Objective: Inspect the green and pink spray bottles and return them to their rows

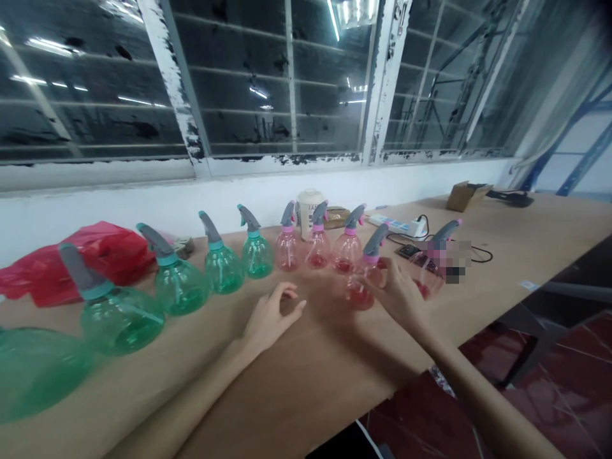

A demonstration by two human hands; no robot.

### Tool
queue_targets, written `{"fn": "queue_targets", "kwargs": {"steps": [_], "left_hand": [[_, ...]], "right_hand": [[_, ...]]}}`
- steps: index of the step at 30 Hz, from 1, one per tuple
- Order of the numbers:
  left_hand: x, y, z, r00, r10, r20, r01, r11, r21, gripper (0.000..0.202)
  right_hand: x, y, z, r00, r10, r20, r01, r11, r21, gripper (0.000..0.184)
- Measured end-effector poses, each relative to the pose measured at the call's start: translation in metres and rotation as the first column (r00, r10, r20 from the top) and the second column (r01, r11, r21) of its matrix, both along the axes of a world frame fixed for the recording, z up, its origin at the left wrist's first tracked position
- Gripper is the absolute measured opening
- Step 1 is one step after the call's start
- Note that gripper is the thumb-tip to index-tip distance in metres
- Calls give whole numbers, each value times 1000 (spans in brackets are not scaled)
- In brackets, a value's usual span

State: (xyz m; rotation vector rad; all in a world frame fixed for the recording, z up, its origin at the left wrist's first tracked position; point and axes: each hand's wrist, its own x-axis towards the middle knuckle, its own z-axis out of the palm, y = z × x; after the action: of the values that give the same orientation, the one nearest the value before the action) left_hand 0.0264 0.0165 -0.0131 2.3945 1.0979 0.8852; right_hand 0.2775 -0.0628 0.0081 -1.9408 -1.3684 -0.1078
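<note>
Right now your right hand (398, 294) is at the near pink spray bottle (357, 297), right of centre in the frame, with the thumb and fingers apart along the bottle's right side; you cannot tell from this view whether they grip it or only touch it. Your left hand (273, 313) holds nothing: it hovers near the middle of the frame, fingers loosely curled and thumb set apart from them.

Behind the near bottle, just above centre, you have three more pink bottles (317, 250) standing upright side by side, and to the right of your right hand stands another pink bottle (423, 275), partly covered by a pixelated patch. From the centre down to the lower left edge runs your curved row of five green bottles (224, 271) with grey trigger heads, the last cut off by the frame.

At the back of the brown table (306, 389) you see a white cup (306, 220) behind the pink bottles, a red plastic bag (105, 255) at the left, a white power strip (389, 224) right of centre and a cardboard box (461, 197) at the upper right.
</note>
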Motion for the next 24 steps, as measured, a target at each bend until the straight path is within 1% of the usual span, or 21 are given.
{"fn": "queue_targets", "kwargs": {"steps": [1,2,4,6,7,9,10,12,14,16,17,19,21,22,23,24], "left_hand": [[4,-5,4,1000,-10,30,11,1000,-25,29],[7,-11,10,996,-31,87,39,996,-86,34],[13,-22,26,975,-90,201,125,978,-166,46],[15,-33,43,952,-151,267,215,950,-229,55],[15,-37,51,946,-147,288,222,943,-249,54],[13,-43,65,943,-142,301,218,946,-238,48],[12,-45,69,936,-162,312,237,945,-223,44],[11,-47,73,913,-199,355,284,937,-204,32],[11,-47,72,893,-196,406,298,932,-205,24],[12,-47,69,894,-147,424,250,947,-200,20],[13,-46,67,898,-125,421,224,955,-195,20],[12,-45,65,905,-84,417,178,965,-193,21],[11,-42,64,898,-43,437,151,965,-216,23],[11,-40,65,891,-16,454,141,960,-244,22],[10,-37,65,880,18,474,133,950,-283,22],[9,-34,66,863,52,502,136,934,-331,21]], "right_hand": [[-12,-6,0,997,71,0,-71,997,14,49],[-26,-12,-1,990,138,-8,-138,990,23,51],[-53,-24,0,970,241,-33,-240,970,30,50],[-79,-34,1,934,351,-61,-350,936,18,49],[-90,-37,1,915,396,-75,-396,918,14,50],[-109,-40,1,884,457,-96,-457,889,20,55],[-116,-41,0,878,469,-100,-468,883,28,58],[-126,-39,-3,879,466,-101,-464,885,42,66],[-131,-38,-6,885,451,-120,-450,892,40,68],[-130,-38,-4,871,460,-172,-459,887,47,66],[-127,-39,-2,849,487,-206,-486,872,59,64],[-116,-39,9,760,578,-297,-587,807,70,61],[-101,-34,21,624,648,-437,-705,708,43,53],[-92,-29,25,561,646,-518,-745,667,25,48],[-83,-21,27,512,623,-592,-770,638,6,45],[-75,-12,26,490,603,-630,-779,627,-6,44]]}}
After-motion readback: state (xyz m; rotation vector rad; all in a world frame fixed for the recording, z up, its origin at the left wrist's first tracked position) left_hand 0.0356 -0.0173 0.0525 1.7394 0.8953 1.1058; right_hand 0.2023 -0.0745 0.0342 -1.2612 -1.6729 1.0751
